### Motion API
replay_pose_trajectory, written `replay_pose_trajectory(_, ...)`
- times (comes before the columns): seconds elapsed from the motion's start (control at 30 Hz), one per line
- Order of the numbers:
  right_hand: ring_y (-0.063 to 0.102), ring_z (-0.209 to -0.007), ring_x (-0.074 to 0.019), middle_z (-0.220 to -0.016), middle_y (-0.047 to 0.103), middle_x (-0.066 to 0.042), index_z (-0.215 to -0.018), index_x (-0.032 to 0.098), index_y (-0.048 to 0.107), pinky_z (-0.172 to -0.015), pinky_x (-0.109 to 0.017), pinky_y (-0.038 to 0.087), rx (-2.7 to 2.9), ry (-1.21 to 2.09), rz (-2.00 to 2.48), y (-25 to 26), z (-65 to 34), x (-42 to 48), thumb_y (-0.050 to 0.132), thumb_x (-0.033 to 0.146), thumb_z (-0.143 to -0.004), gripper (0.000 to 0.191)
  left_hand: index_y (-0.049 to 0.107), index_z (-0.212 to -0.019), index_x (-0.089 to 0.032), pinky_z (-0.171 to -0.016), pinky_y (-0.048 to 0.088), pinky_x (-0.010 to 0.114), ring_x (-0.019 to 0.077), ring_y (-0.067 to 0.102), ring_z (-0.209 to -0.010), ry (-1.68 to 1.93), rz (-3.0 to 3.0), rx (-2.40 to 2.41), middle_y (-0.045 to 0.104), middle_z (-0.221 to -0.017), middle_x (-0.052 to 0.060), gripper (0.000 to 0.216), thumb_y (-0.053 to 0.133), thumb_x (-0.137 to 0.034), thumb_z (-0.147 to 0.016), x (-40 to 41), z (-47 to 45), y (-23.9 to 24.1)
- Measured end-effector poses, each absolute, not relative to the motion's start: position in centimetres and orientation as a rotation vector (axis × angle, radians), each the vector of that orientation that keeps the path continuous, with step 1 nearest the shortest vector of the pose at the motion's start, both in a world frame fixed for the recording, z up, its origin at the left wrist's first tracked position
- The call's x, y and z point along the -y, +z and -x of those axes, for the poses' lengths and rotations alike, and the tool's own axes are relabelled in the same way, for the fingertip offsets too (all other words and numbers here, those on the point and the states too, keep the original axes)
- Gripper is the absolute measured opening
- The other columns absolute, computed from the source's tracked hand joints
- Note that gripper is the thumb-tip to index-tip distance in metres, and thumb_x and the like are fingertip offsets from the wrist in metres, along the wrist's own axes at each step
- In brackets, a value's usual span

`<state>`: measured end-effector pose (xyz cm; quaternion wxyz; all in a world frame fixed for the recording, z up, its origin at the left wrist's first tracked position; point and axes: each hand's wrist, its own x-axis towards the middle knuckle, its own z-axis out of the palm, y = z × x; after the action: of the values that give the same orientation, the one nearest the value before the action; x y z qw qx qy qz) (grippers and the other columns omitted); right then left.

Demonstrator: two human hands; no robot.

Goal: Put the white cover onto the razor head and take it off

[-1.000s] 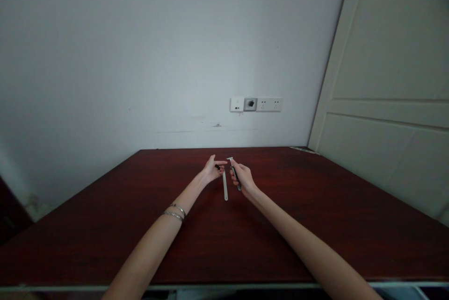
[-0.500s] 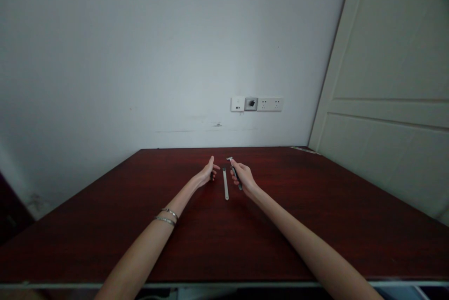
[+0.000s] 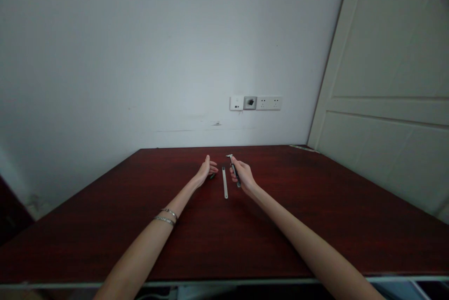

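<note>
My right hand (image 3: 243, 175) is closed around a black-handled tool (image 3: 235, 173) with a silver T-shaped head, which looks like a razor. Its head points away from me, and the fingers hide part of the handle. To the left of it, a slim pale strip (image 3: 225, 184) with a dark far end lies lengthwise on the dark red table (image 3: 280, 225). My left hand (image 3: 204, 172) is open on the strip's other side, thumb raised and fingers apart, pointing right. A small dark object (image 3: 212, 175) shows just under those fingers; most of it is hidden.
A white wall (image 3: 105, 57) rises behind the table, carrying a row of sockets (image 3: 255, 103). At the right stands a pale panelled door (image 3: 386, 80). A thin pale strip (image 3: 304, 148) lies at the table's far right corner. The table's near edge (image 3: 210, 283) is light-coloured.
My left hand has shifted slightly left, and its fingers have straightened over the small dark object. My right hand keeps its hold on the tool, nearly unmoved. The pale strip stays in place.
</note>
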<state>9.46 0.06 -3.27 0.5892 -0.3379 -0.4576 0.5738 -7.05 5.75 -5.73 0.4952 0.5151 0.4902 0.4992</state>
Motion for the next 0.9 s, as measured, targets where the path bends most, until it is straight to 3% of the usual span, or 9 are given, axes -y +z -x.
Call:
replay_pose_trajectory(0.3,0.036,-0.037,-0.0044,-0.051,0.049,0.004,-0.077,0.014,0.059,-0.032,-0.016,0.027,0.992,1.34,0.709,-3.2,-9.9,-0.7,0.06,0.052,-0.071,0.039,0.059,-0.074,-0.012,-0.058,0.044,0.023,0.014,0.06,-0.061,1.414,-1.294,-1.181,0.064,-0.066,0.008,0.04,0.039,-0.045,-0.083,-5.3,7.0,-4.7)
replay_pose_trajectory(0.57,0.054,-0.056,-0.0103,-0.069,0.062,-0.002,-0.084,0.014,0.064,-0.051,-0.022,0.045,1.097,1.124,0.777,-3.4,-10.4,-2.1,0.062,0.041,-0.067,0.033,0.061,-0.069,-0.013,-0.05,0.045,0.021,0.0142,0.059,-0.061,1.397,-1.427,-1.117,0.062,-0.064,0.006,0.022,0.053,-0.032,-0.074,-3.6,4.8,-4.0)
replay_pose_trajectory(0.73,0.063,-0.077,-0.0192,-0.082,0.069,-0.008,-0.084,0.015,0.063,-0.063,-0.027,0.048,1.277,0.937,0.859,-2.8,-10.8,-1.6,0.066,0.044,-0.063,0.036,0.065,-0.071,-0.012,-0.054,0.046,0.021,0.0163,0.062,-0.07,1.223,-1.518,-1.101,0.066,-0.072,0.008,0.014,0.056,-0.021,-0.07,-2.7,4.1,-3.2)
replay_pose_trajectory(0.9,0.064,-0.08,-0.0212,-0.08,0.069,-0.008,-0.075,0.015,0.062,-0.067,-0.029,0.049,1.264,0.91,0.846,-2.6,-10.8,-1.5,0.072,0.041,-0.056,0.034,0.066,-0.078,-0.011,-0.066,0.048,0.026,0.0151,0.062,-0.07,1.216,-1.594,-0.96,0.068,-0.075,0.006,0.016,0.063,-0.009,-0.062,-2.4,3.7,-3.4)
